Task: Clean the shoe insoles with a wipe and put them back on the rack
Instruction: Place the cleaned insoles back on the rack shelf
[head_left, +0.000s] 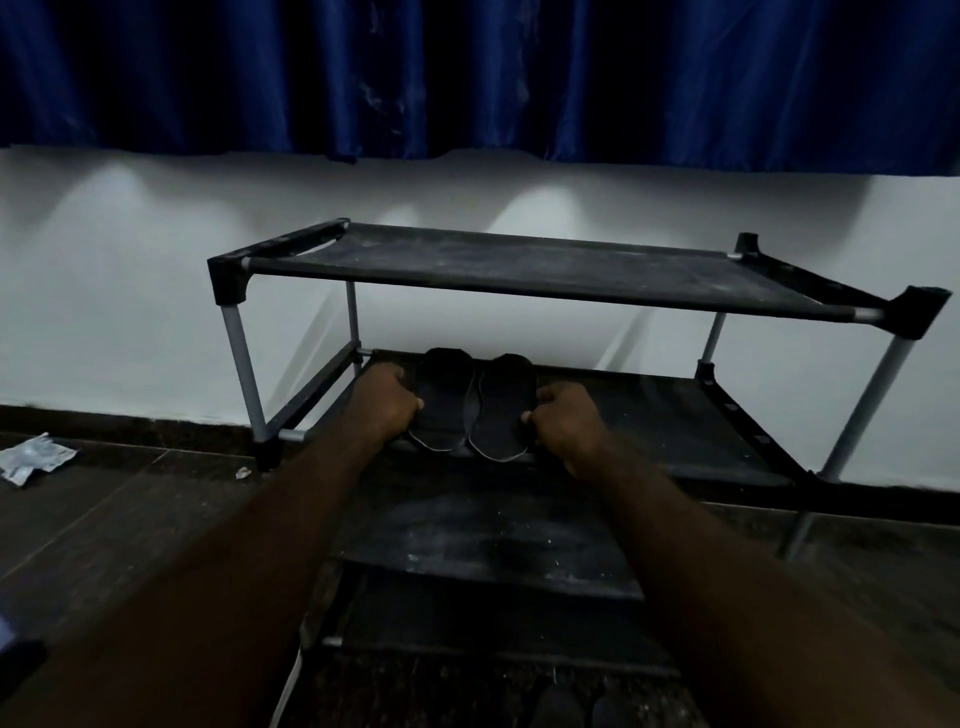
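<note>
On the rack's (236, 358) second shelf, the left insole (441, 405) is gripped at its outer edge by the left hand (389, 402) and the right insole (504, 410) pinched by the right hand (566, 415), seemingly so both are squared side by side.

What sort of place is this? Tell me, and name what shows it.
Probably a room in a home: a black shoe rack stands on a dark floor by a white wall, a blue curtain hangs above, and insoles lie on the rack's shelf.
</note>
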